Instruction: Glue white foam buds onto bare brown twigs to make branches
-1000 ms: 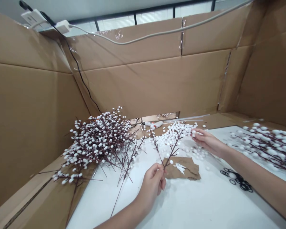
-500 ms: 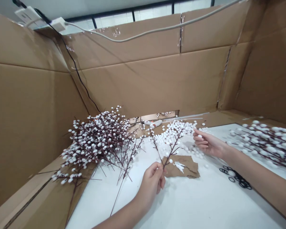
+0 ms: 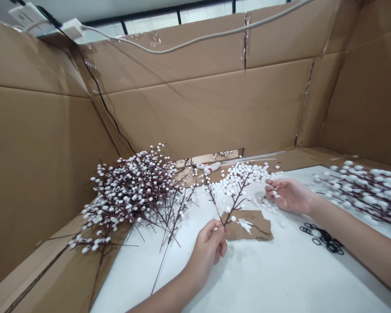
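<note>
Between its thumb and fingers, my left hand pinches the lower stem of a brown artificial twig. The twig stands upright and forks, with a few white balls near its base and mostly bare tips. My right hand is turned palm up, its fingers curled around a small white foam ball. Just beyond it lies a heap of loose white foam balls. Behind the twig's base is a torn piece of brown cardboard bearing a white smear of glue.
A big pile of white-berried twigs lies at left, another bunch at right. Black rings lie beneath my right forearm. At the back sits a glue gun. Cardboard walls enclose the white board.
My right hand has turned palm up and its fingers have loosened somewhat, the ball shifting lower among them. My left hand and the twig stay nearly still. The view has shifted slightly.
</note>
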`<state>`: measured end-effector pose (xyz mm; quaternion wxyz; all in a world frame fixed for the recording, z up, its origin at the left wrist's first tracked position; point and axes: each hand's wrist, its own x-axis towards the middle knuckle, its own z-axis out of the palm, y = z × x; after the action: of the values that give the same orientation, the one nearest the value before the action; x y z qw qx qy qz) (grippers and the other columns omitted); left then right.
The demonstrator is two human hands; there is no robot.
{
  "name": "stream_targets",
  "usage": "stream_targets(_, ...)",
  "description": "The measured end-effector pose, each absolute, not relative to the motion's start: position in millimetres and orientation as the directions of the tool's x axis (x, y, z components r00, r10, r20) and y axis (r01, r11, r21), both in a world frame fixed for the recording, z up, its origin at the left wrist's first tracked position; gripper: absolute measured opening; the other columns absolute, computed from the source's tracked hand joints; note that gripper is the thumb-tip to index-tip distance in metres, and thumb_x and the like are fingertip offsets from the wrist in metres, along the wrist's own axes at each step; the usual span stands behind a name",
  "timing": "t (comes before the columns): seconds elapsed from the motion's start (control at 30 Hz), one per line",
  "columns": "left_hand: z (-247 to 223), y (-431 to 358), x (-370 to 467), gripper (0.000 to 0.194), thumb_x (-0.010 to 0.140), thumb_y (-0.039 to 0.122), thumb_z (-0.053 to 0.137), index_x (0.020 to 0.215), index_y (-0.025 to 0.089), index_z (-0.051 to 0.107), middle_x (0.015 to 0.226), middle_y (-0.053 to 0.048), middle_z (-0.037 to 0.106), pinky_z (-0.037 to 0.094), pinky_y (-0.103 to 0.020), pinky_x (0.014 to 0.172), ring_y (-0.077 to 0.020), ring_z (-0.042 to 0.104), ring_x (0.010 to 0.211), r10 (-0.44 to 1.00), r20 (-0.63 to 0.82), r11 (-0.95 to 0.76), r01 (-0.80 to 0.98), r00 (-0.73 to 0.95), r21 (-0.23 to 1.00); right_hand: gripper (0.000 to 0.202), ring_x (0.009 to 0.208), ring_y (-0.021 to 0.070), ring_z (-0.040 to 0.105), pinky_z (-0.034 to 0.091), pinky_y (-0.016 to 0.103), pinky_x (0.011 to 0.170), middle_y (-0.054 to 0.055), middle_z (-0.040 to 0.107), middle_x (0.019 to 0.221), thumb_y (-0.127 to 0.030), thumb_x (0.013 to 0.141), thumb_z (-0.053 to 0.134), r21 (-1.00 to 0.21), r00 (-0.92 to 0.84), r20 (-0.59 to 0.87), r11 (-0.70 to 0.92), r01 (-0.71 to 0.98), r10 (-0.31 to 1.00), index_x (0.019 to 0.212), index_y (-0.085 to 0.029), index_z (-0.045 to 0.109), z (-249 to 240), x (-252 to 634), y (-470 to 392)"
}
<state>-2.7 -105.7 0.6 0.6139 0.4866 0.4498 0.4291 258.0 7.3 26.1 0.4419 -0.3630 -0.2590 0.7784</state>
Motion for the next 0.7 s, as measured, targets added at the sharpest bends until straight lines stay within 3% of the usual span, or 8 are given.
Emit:
stream_targets(0.13,0,-105,-3,0.031,0.075,0.049,0.052,0.072,0.020,0.041,0.041,0.010,0.038,0.010,-0.018,0.038,-0.0032,0.015,0.036,0.963,-0.129,0.152,-0.084,0.236,0.985,0.014,0.045,0.0096,0.039,0.028,0.013,0.026,-0.003,0.035,0.056,-0.014,0.064,0.051,-0.798,-0.366,-0.323,-0.460,-0.390,0.872,0.063,-0.020,0.039,35,257,-1)
stream_targets(0.27,0,-106,-3,0.033,0.076,0.051,0.050,0.073,0.019,0.044,0.041,0.010,0.037,0.011,-0.018,0.038,-0.0034,0.015,0.036,0.966,-0.112,0.133,-0.075,0.235,0.988,0.015,0.046,0.0101,0.039,0.034,0.016,0.031,-0.001,0.038,0.058,-0.023,0.072,0.049,-0.906,-0.321,-0.241,-0.331,-0.263,0.916,0.061,-0.021,0.039,36,253,-4)
stream_targets(0.43,0,-108,-3,0.034,0.076,0.052,0.051,0.072,0.019,0.046,0.041,0.010,0.036,0.012,-0.018,0.038,-0.0035,0.016,0.036,0.971,-0.110,0.123,-0.052,0.211,0.991,0.008,0.046,0.0107,0.038,0.030,0.019,0.035,-0.001,0.046,0.057,-0.026,0.071,0.056,-0.991,-0.189,-0.112,-0.095,0.096,0.976,0.067,-0.021,0.052,22,250,1)
stream_targets(0.57,1,-108,-3,0.033,0.076,0.052,0.051,0.072,0.019,0.047,0.041,0.009,0.037,0.012,-0.018,0.039,-0.0037,0.017,0.037,0.970,-0.116,0.130,-0.052,0.213,0.990,0.013,0.060,0.0173,0.050,0.035,0.024,0.049,0.003,0.058,0.063,-0.033,0.067,0.061,-0.875,-0.121,0.044,0.097,0.475,0.992,0.062,-0.021,0.063,14,250,3)
stream_targets(0.7,1,-107,-2,0.033,0.076,0.051,0.051,0.071,0.018,0.047,0.040,0.009,0.037,0.012,-0.018,0.039,-0.0036,0.017,0.036,0.965,-0.120,0.137,-0.057,0.232,0.989,0.011,0.075,0.0261,0.055,0.034,0.029,0.059,0.007,0.064,0.071,-0.033,0.063,0.063,-0.678,-0.076,0.153,0.160,0.717,0.985,0.061,-0.022,0.064,11,246,0)
